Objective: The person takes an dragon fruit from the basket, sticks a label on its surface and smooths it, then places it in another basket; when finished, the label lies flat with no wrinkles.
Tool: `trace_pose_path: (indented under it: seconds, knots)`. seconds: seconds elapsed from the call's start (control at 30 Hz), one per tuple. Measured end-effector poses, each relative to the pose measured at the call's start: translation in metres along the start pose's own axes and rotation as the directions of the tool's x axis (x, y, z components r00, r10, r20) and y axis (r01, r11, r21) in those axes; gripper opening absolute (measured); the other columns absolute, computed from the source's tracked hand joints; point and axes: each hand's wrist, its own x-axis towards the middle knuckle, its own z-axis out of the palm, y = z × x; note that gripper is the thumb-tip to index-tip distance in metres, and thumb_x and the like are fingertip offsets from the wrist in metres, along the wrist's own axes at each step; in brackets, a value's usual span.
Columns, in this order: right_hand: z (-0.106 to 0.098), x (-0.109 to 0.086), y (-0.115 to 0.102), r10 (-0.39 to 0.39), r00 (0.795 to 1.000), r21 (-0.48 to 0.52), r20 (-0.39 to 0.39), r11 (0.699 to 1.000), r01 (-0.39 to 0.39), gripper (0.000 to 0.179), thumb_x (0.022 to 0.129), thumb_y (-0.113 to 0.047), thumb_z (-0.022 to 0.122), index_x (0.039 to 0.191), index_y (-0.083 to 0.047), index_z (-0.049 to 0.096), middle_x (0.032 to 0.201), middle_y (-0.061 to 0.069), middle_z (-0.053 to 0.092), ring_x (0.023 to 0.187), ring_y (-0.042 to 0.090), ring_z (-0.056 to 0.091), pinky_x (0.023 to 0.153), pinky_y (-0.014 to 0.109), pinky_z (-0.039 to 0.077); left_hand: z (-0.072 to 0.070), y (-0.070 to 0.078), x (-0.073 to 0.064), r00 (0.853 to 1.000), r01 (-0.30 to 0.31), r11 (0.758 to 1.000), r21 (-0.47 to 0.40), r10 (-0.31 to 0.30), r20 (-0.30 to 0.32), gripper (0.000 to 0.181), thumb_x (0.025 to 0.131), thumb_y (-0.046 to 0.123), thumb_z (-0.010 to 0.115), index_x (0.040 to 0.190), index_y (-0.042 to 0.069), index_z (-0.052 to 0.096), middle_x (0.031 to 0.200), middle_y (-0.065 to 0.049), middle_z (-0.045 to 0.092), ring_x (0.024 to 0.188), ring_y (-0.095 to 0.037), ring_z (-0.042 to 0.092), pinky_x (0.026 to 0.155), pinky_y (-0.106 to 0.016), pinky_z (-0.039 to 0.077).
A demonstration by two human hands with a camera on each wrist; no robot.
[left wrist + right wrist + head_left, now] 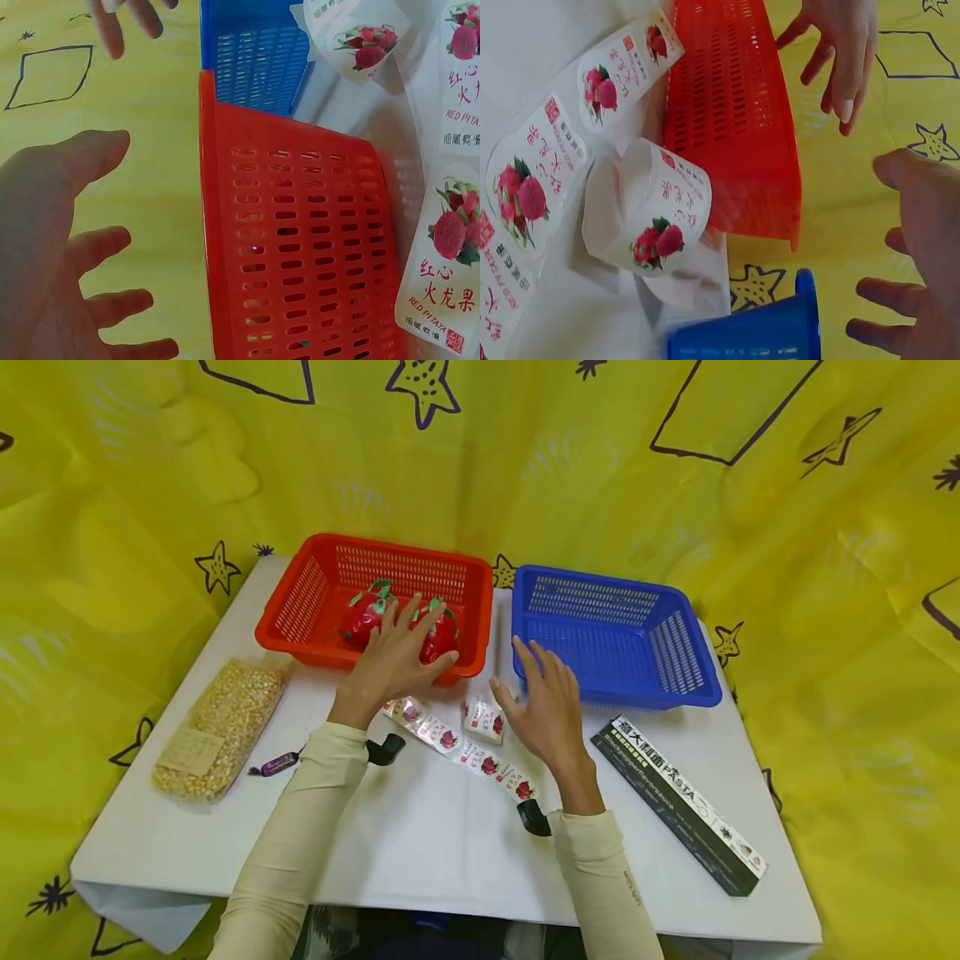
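Note:
My left hand (396, 660) is held over the front of the red basket (288, 642), fingers spread and straight, with nothing in it. Inside that basket lie two red dragon fruits with green leaf tips, one at left (360, 620) and one at right (447, 635), partly covered by the hand in the head view. To the right, my right hand (553, 710) hovers at the near left corner of the blue basket (630, 695), its fingers loosely extended. Below the hands, a strip of pitaya labels (487, 766) crosses the table, with a folded-over piece (649, 217) standing up beside it.
A bag of yellow kernels (240, 706) lies at the left, with a small purple wrapped candy (279, 763) next to it. On the right a long pasta box (678, 806) lies slanted. A yellow patterned curtain (465, 468) hangs behind the table.

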Motion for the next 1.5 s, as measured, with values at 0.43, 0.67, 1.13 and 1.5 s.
trace_pose_path:
  seconds: [0.43,0.67,1.13,1.5]
  knots:
    - [0.038,0.012,-0.029,-0.046,0.998,0.428,-0.031,0.902,0.055,0.061,0.111,-0.021,0.050,0.166,-0.006,0.031,0.174,0.014,0.025,0.160,0.034,0.027,0.126,0.058,0.030,0.010,-0.009,0.006,0.999,-0.008,0.996,-0.091,0.011,0.034,0.083,0.103,0.052,0.062,0.171,0.025,0.023,0.178,-0.015,0.006,0.161,-0.052,0.002,0.119,-0.078,0.022]
    - [0.051,0.029,-0.028,0.033,0.999,0.541,0.022,0.840,-0.040,0.068,0.111,-0.021,0.050,0.168,-0.001,0.018,0.176,0.017,0.013,0.161,0.038,0.023,0.123,0.060,0.033,0.000,-0.009,0.021,0.997,-0.004,0.995,-0.104,0.012,0.079,0.083,0.103,0.046,0.065,0.171,0.024,0.022,0.178,-0.019,0.007,0.160,-0.056,0.005,0.118,-0.077,0.026]
    - [0.055,0.047,-0.023,0.137,0.982,0.675,0.133,0.712,-0.191,0.063,0.109,-0.012,0.052,0.166,-0.003,0.027,0.175,0.013,0.017,0.155,0.042,0.036,0.123,0.049,0.038,-0.006,-0.024,0.052,0.979,0.016,0.997,-0.080,0.001,0.203,0.087,0.102,0.045,0.067,0.171,0.017,0.022,0.175,-0.023,0.016,0.159,-0.054,0.012,0.123,-0.073,0.021]
    - [0.051,0.050,-0.020,0.180,0.967,0.671,0.180,0.696,-0.254,0.069,0.105,-0.013,0.059,0.166,-0.005,0.029,0.171,0.015,0.029,0.150,0.039,0.045,0.125,0.047,0.034,-0.008,-0.032,0.072,0.953,0.057,0.990,-0.126,-0.017,0.301,0.094,0.100,0.040,0.072,0.171,0.013,0.017,0.168,-0.026,0.028,0.154,-0.043,0.030,0.126,-0.061,0.029]
